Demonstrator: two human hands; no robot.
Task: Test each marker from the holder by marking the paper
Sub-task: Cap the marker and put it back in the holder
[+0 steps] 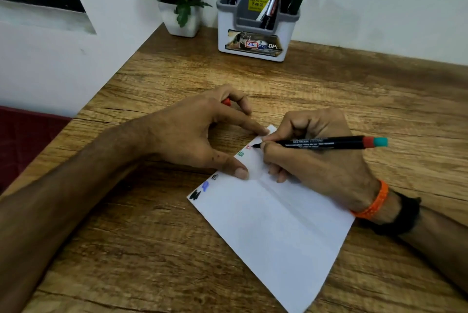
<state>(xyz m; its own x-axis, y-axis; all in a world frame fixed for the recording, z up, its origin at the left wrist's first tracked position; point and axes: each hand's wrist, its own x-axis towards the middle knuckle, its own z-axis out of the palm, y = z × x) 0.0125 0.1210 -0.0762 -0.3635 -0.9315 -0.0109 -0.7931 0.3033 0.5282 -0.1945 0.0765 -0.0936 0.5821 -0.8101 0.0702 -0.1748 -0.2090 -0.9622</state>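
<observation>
Paper (276, 231) lies flat on the wooden bench (152, 249), one white sheet turned at an angle, with a fold crease running along its length. Down its left edge sit short test marks: black nearest the person, then blue, a second dark mark partly under the left thumb, green, and red at the far corner.

Right hand (316, 160) rests on the sheet's far part; its fingers pinch a marker (326, 142) near the tip, the remaining fingers curled beneath. Barrel is black with white print, too small to read in full, with a red band and a teal end pointing right. Tip touches the paper beside the red mark. An orange band (374, 201) and a black strap (402, 214) sit on that wrist.

Left hand (200, 133) presses the paper's left edge: thumb flat near the green mark, forefinger stretched to the far corner. Its other fingers curl round a red cap (227, 102), only partly visible.

Further back, against the white wall (379, 9), stands a holder (255, 31), white with a grey insert, a yellow price sticker inside and a printed label on its front. It holds two blue markers in the left compartment, and a blue-and-silver one, a black one and two green ones to the right. A white pot (182, 21) of white flowers stands just left of it.
</observation>
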